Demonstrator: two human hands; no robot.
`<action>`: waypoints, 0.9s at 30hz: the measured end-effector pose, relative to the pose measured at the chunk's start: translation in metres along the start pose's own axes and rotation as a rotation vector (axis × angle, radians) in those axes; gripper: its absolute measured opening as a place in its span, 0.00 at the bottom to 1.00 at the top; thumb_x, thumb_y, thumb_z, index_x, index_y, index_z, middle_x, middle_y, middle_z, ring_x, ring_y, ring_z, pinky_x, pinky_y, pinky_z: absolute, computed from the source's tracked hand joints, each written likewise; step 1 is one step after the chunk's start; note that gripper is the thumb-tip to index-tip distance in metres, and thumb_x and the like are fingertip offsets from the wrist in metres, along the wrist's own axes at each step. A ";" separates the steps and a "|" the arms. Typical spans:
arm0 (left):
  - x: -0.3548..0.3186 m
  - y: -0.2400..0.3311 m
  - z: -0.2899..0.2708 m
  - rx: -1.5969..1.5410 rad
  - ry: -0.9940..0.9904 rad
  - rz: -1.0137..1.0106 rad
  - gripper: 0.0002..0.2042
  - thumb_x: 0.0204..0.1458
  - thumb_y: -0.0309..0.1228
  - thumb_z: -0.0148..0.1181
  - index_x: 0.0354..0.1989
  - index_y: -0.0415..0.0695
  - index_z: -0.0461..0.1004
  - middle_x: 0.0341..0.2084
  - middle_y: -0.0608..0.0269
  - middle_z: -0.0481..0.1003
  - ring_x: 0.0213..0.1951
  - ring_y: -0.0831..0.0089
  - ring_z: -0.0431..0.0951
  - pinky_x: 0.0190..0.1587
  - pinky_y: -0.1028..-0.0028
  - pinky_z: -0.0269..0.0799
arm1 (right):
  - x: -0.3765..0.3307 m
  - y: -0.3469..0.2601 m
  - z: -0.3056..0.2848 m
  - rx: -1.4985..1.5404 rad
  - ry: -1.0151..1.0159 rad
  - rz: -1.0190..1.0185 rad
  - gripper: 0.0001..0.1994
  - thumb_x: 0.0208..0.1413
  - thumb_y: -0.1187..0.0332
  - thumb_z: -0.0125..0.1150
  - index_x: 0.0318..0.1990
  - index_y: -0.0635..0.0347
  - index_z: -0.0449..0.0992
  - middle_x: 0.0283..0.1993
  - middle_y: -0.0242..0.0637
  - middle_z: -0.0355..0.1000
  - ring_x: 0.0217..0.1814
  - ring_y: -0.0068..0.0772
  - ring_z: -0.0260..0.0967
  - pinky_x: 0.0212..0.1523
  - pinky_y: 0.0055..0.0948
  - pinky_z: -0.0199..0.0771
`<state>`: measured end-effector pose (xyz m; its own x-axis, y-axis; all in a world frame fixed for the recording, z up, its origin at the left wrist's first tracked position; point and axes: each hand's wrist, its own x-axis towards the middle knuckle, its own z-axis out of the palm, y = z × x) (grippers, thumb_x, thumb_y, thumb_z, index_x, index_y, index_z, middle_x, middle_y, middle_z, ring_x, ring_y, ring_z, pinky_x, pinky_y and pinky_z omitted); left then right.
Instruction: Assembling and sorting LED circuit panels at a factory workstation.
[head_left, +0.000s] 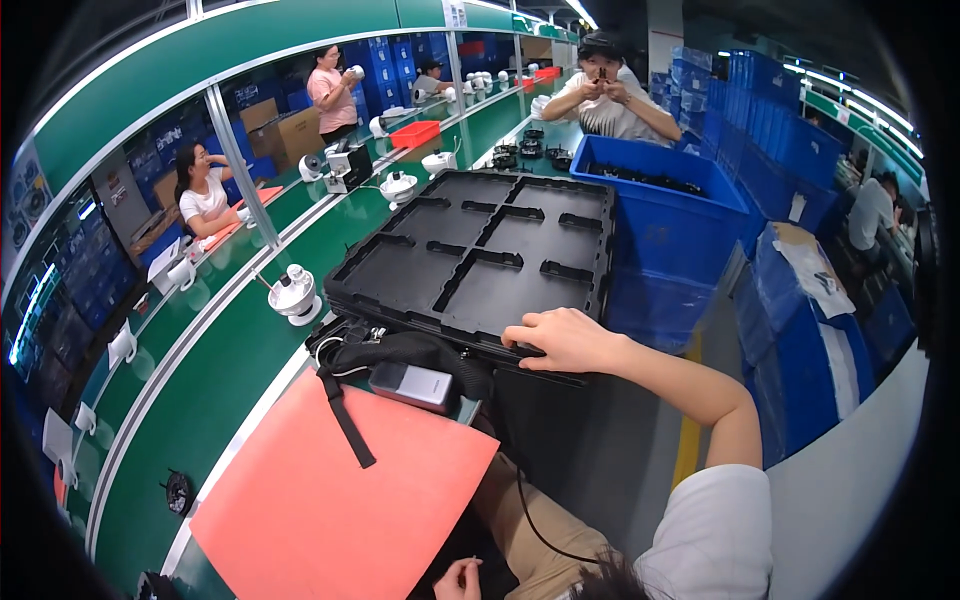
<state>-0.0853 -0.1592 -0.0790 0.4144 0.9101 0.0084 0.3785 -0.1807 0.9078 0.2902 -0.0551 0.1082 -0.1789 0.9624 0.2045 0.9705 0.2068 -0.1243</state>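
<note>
The stack of black moulded plastic trays point(480, 250), each divided into four shallow compartments, is sitting on the near end of the green counter point(230, 370), its right edge hanging close to a large blue plastic bin point(665, 215). The right hand point(562, 340) is resting on the near right corner of the stack, fingers curled over the front edge and gripping it. The left hand point(458, 579) is lying low at the bottom edge of the view, near the lap, fingers loosely bent; whether it is holding anything I cannot tell.

Just in front of the trays, a black fabric pouch with a strap point(400, 355) is lying on the counter with a small silver-grey rectangular device point(412, 386) on top of it. A salmon-pink flat sheet point(335, 500) is spreading out below them, the strap trailing over it. To the left, a white dome-shaped camera unit point(295, 293) is standing on the green belt. Beyond the blue bin, another person point(610, 100) is facing this way, holding something small up with both hands.
</note>
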 end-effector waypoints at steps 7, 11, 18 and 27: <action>0.019 -0.158 0.006 0.194 0.011 0.002 0.08 0.55 0.30 0.52 0.36 0.43 0.76 0.34 0.54 0.78 0.40 0.56 0.77 0.45 0.64 0.71 | -0.049 0.037 -0.052 0.136 0.182 0.110 0.23 0.53 0.56 0.60 0.51 0.58 0.68 0.41 0.45 0.74 0.43 0.42 0.73 0.43 0.36 0.73; 0.037 -0.260 0.027 0.355 0.113 0.035 0.10 0.54 0.30 0.52 0.41 0.39 0.74 0.39 0.50 0.76 0.44 0.56 0.75 0.48 0.64 0.69 | -0.081 0.037 -0.081 0.367 0.466 0.279 0.13 0.54 0.66 0.60 0.45 0.61 0.72 0.32 0.39 0.76 0.34 0.29 0.75 0.38 0.26 0.73; 0.064 -0.345 0.027 0.494 0.117 -0.017 0.28 0.51 0.40 0.56 0.57 0.32 0.63 0.57 0.35 0.63 0.61 0.46 0.60 0.63 0.58 0.54 | -0.143 -0.012 -0.078 0.377 0.653 0.386 0.08 0.53 0.69 0.60 0.38 0.62 0.75 0.30 0.36 0.75 0.31 0.23 0.73 0.35 0.22 0.72; -0.016 -0.015 -0.053 -0.298 -0.454 -0.078 0.14 0.60 0.28 0.48 0.52 0.35 0.69 0.45 0.55 0.74 0.48 0.69 0.73 0.52 0.72 0.67 | -0.213 -0.038 -0.029 0.497 0.729 0.589 0.05 0.51 0.73 0.62 0.36 0.62 0.76 0.28 0.34 0.75 0.28 0.19 0.71 0.33 0.21 0.71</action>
<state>-0.1416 -0.1515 -0.0709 0.7346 0.6526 -0.1857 0.1993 0.0542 0.9785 0.2960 -0.2730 0.0977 0.5981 0.6300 0.4953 0.6676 -0.0499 -0.7428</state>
